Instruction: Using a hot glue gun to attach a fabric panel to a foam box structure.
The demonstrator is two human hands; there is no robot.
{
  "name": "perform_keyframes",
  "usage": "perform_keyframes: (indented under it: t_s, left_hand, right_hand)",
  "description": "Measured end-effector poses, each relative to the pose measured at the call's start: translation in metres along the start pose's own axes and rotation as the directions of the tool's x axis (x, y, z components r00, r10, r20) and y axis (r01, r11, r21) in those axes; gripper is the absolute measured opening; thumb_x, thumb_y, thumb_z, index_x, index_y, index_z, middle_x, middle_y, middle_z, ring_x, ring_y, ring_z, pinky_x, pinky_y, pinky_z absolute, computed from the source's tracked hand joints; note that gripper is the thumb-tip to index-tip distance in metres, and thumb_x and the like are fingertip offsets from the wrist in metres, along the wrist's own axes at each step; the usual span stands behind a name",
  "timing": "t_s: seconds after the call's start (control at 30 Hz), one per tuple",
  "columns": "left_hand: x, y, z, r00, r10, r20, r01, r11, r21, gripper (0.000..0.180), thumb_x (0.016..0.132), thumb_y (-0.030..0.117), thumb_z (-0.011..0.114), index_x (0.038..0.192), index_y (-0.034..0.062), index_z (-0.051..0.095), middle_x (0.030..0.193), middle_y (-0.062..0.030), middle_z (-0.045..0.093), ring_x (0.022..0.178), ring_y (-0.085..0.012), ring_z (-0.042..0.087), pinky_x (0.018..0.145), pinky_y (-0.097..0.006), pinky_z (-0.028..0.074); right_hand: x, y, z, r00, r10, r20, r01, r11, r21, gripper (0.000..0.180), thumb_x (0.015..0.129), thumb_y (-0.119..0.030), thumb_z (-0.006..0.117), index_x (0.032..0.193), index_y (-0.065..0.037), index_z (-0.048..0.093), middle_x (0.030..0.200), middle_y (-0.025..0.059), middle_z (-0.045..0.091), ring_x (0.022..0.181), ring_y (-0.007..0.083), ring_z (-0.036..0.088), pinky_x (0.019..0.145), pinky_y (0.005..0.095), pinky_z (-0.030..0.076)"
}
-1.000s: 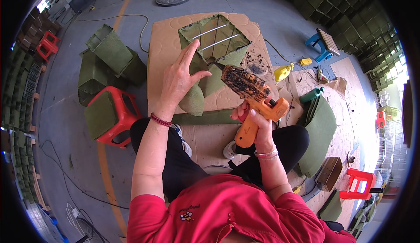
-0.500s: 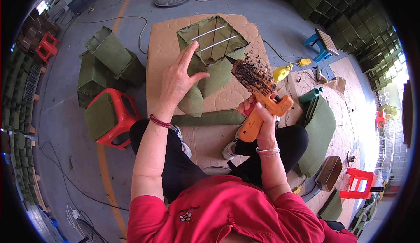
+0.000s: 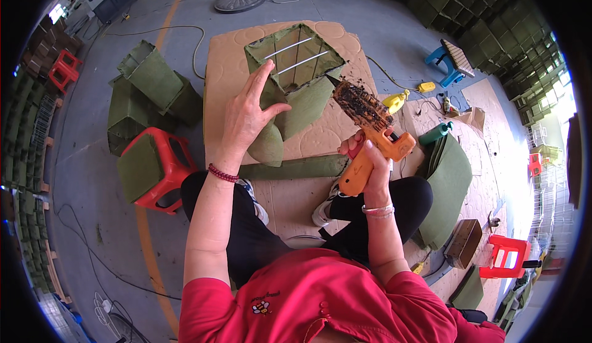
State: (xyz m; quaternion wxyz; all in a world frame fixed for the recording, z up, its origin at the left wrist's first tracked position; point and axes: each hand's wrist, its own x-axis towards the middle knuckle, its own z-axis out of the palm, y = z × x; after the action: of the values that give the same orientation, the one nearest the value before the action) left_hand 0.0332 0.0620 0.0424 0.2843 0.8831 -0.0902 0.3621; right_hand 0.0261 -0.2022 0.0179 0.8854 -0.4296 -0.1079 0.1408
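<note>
- Green felt box [image 3: 295,65] with a wire frame lies on its side on a cardboard sheet [image 3: 229,71] on the floor, its open mouth facing up toward the camera; two bare metal rods cross the opening.
- Most of the frame looks already covered in green felt; one loose flap [image 3: 290,111] hangs from the near edge, so the covering seems unfinished there, and that flap appears to be what is left to fix down.
- Left hand [image 3: 250,118] is open with fingers spread, pressing flat on the felt at the near left corner of the box.
- Right hand [image 3: 369,158] is closed around the handle of an orange glue gun [image 3: 370,130], whose barrel is caked with dark residue and points up-left at the box's near right corner, just beside it.
- A strip of green felt [image 3: 290,169] lies on the cardboard between the box and the person's knees.
- To the left stand finished green boxes [image 3: 151,81] and a red stool [image 3: 161,167] carrying another.
- To the right lie a stack of felt pieces [image 3: 453,182], a blue stool [image 3: 453,62] and a yellow plug [image 3: 394,101] on a cord.
</note>
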Motion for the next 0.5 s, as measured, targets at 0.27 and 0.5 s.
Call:
perform_keyframes:
  t_s: [0.27,0.5]
  left_hand:
    - [0.0003,0.0014,0.0007,1.000,0.003,-0.003,-0.003,1.000,-0.005,0.090,0.063,0.027,0.082,0.140,0.0127,0.037,0.131,-0.0064,0.054,0.095,-0.0279,0.065,0.071,-0.036,0.057]
    - [0.0014,0.0011,0.0005,1.000,0.008,-0.007,-0.008,1.000,-0.017,0.090,0.063,0.027,0.082,0.140,0.0127,0.037,0.130,-0.0070,0.054,0.095,-0.0280,0.065,0.071,-0.036,0.057]
  right_hand:
    - [-0.0011,0.0032,0.0035,1.000,0.015,0.014,-0.015,0.999,0.029,0.028,0.083,-0.020,0.058,0.099,0.000,0.049,0.085,0.0105,0.052,0.083,0.0258,0.053,0.080,0.0402,0.043]
    - [-0.0070,0.0055,0.0053,0.991,0.058,0.120,-0.065,0.996,0.060,0.024,0.083,-0.012,0.060,0.101,0.002,0.052,0.086,0.0116,0.056,0.085,0.0286,0.058,0.081,0.0399,0.046]
